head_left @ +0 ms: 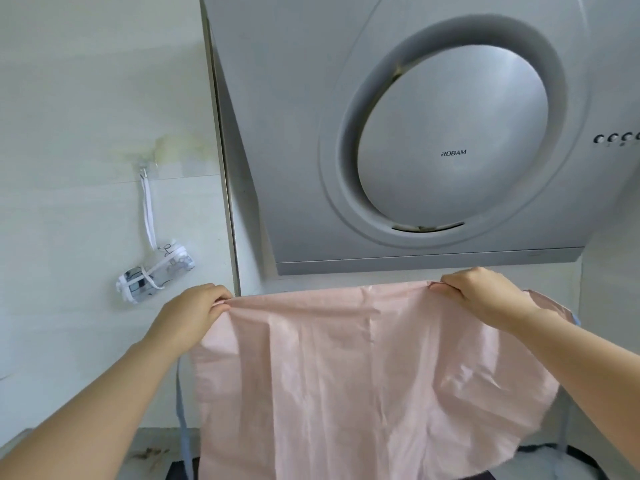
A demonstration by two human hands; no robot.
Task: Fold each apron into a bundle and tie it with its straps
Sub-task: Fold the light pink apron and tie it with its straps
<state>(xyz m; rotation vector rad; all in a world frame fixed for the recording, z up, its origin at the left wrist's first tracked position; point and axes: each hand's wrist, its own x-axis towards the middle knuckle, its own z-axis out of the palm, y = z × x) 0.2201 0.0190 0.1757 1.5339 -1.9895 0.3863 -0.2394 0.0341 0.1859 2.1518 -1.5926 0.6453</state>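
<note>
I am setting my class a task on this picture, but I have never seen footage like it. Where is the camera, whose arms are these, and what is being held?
There is no machine here. The single picture comes from a wide-angle camera worn on a person's head, looking forward and down, so the two bare arms are the wearer's own. The left hand and the right hand each have a pinching grip on the top edge of a pink apron, holding it spread in the air in front of a grey cooker hood. A thin bluish strap dangles below the left hand. On the wall to the left, a patterned bundle, tied with white straps, hangs from a hook.
</note>
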